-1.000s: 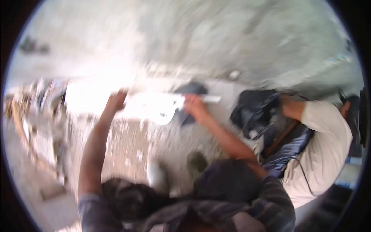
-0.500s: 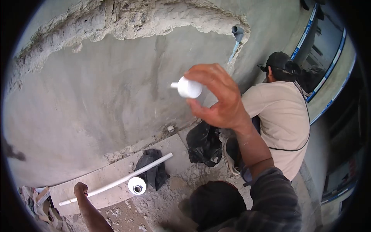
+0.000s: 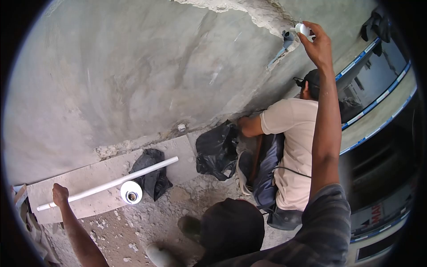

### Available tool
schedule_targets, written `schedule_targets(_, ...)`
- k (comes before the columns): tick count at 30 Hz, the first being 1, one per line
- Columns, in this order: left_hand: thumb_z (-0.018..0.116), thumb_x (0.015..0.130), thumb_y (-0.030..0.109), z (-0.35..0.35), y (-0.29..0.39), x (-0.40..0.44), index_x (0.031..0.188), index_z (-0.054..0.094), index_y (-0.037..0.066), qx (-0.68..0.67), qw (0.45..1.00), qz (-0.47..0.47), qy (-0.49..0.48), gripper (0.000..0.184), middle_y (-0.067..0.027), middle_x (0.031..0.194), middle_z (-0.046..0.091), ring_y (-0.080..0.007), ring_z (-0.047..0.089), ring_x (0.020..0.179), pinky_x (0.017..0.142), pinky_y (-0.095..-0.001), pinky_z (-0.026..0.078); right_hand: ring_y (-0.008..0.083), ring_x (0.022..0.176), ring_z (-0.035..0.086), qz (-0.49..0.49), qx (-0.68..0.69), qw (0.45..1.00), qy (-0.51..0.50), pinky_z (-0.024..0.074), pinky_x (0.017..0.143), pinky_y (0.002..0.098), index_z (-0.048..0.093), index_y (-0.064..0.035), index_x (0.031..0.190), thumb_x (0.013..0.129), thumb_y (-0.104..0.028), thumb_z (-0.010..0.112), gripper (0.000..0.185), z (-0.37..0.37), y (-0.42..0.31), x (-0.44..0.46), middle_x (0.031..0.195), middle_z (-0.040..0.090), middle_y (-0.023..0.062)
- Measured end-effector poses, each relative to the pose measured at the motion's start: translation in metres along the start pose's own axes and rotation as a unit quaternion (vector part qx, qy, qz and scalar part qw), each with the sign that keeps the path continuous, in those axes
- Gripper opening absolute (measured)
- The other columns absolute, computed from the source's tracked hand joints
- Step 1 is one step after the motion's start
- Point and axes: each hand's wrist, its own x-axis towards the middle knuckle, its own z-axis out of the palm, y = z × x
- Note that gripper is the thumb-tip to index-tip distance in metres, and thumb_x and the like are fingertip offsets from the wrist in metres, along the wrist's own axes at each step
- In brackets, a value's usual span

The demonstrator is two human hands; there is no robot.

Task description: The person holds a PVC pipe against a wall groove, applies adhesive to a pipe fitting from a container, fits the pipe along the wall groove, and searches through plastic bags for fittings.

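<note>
My right hand (image 3: 319, 45) is raised at the upper right, fingers closed round a small white round cap (image 3: 303, 30). The cap is close beside a grey pipe end (image 3: 288, 36) in the broken groove of the wall; whether they touch is unclear. At the lower left, my left hand (image 3: 60, 195) is closed on a long white pipe (image 3: 111, 183) near its left end. This pipe lies slantwise over a pale board (image 3: 180, 147) and a black plastic bag (image 3: 153, 175). A white round fitting (image 3: 131, 192) with a dark centre sits just below the pipe.
A co-worker in a beige shirt (image 3: 291, 120) crouches by the wall, right of centre, one arm near a second black bag (image 3: 217, 150). Rubble (image 3: 133, 231) covers the ground below the board. Blue-and-white edged frames (image 3: 378, 95) stand at the right.
My right hand has moved up and right with the white cap, from in front of the plain wall to the pipe end. The view has shifted; my left hand stays at the white pipe.
</note>
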Motion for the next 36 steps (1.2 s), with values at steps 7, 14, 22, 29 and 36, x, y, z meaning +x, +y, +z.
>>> schedule_targets(7,0.045,0.089,0.013,0.022,-0.011,0.017,0.107,0.060,0.002,-0.012,0.999,0.017,0.034,0.026,-0.0250,0.110,0.067,-0.0449,0.066,0.100,0.084,-0.0534,0.054,0.0352,0.109,0.061,-0.005,-0.071,0.997,-0.040,0.0489,0.093,0.0408,0.067,-0.0069,0.115,0.078,-0.016,0.073,0.039,0.022,0.005,-0.002,0.117,0.066,0.0145)
schedule_targets(14,0.044,0.090,0.012,0.040,-0.021,0.029,0.111,0.056,0.002,-0.012,0.999,0.037,0.027,0.027,-0.0257,0.112,0.066,-0.0460,0.065,0.101,0.085,-0.0540,0.053,0.0365,0.110,0.061,-0.011,-0.117,0.991,-0.061,0.0493,0.092,0.0418,0.067,-0.0045,0.113,0.076,-0.010,0.074,0.038,0.033,-0.005,-0.004,0.117,0.066,0.0154)
schedule_targets(22,0.040,0.092,0.014,0.059,-0.035,0.046,0.129,0.051,0.002,-0.008,0.999,0.037,0.004,0.040,-0.0278,0.122,0.062,-0.0466,0.061,0.109,0.091,-0.0540,0.050,0.0382,0.109,0.062,-0.140,-0.165,0.959,-0.181,0.0491,0.095,0.0432,0.066,-0.0051,0.122,0.078,-0.003,0.070,0.044,0.025,0.023,0.041,0.120,0.065,0.0189)
schedule_targets(29,0.038,0.093,0.015,0.083,-0.047,0.065,0.141,0.043,0.003,-0.034,0.998,0.045,0.040,0.050,-0.0280,0.128,0.059,-0.0466,0.059,0.113,0.094,-0.0539,0.049,0.0365,0.104,0.063,-0.149,-0.262,0.933,-0.195,0.0510,0.086,0.0451,0.066,-0.0114,0.119,0.080,-0.012,0.071,0.040,0.017,-0.007,0.033,0.114,0.066,0.0141)
schedule_targets(36,0.044,0.090,0.014,0.072,-0.039,0.047,0.128,0.048,0.002,-0.036,0.997,0.042,0.055,0.041,-0.0294,0.115,0.064,-0.0487,0.063,0.104,0.087,-0.0565,0.051,0.0355,0.098,0.066,0.072,-0.201,0.975,-0.062,0.0529,0.083,0.0468,0.065,-0.0114,0.114,0.079,-0.021,0.076,0.038,0.057,-0.034,-0.004,0.111,0.064,0.0177)
